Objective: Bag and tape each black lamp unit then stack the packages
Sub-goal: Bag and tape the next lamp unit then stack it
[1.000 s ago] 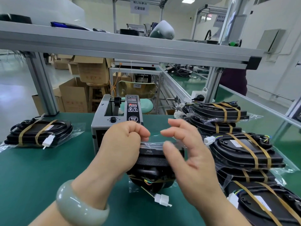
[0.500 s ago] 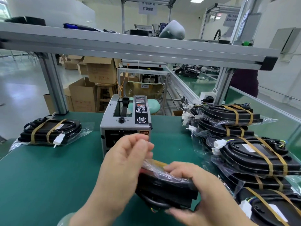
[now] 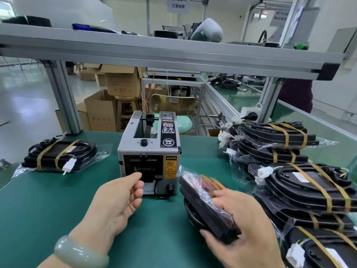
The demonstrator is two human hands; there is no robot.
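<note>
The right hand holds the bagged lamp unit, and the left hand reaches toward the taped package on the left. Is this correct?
Not quite. In the head view, the left hand reaches toward the front of the tape dispenser, not the taped package on the left. The right hand does hold the bagged lamp unit.

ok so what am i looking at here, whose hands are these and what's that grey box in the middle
The picture comes from a camera worn on a person's head, looking down at their own bare hands; there is no robot. The grey box is a tape dispenser on the green table. The left hand hovers by its front slot, apparently holding nothing. The right hand grips a black lamp unit in a clear bag. A stack of bagged, taped packages lies at the right, and one taped package at the left.
</note>
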